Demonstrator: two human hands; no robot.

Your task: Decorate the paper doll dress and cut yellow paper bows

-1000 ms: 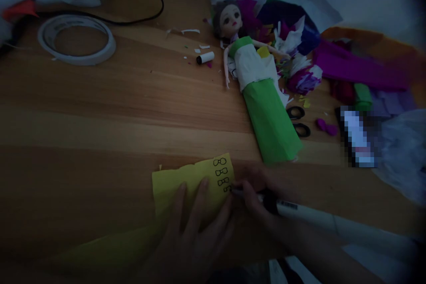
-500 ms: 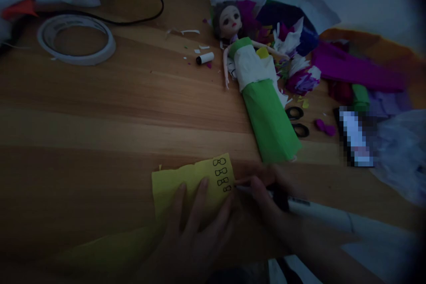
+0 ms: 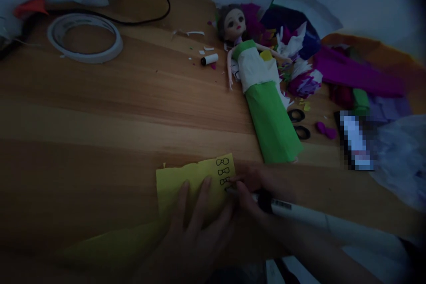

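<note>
Evidently, the yellow paper point(image 3: 196, 175) lies on the wooden bench point(image 3: 100, 133) toward its near edge, its upper border slightly ragged. The left hand point(image 3: 199, 235) rests over it, fingers spread; the fingers of the right hand point(image 3: 258, 213) pinch a thick white marker point(image 3: 306, 214) close to its tip, which is at the paper, at the foot of a column of drawn bow shapes point(image 3: 222, 171). A broad stretch of wood grain spans the room between the paper and a tape roll point(image 3: 89, 57) well off at the upper left, near a looping black cord point(image 3: 166, 9).

On the right, things crowd closer: a doll point(image 3: 262, 84) in green and white lies with its hem just beyond the right hand, black scissor handles point(image 3: 308, 132) beside it, then a purple bow point(image 3: 325, 130). Farther right sits a crumpled translucent plastic bag point(image 3: 399, 159); its contents cannot be made out. The marker's dark label point(image 3: 281, 204) carries print too small to read.
</note>
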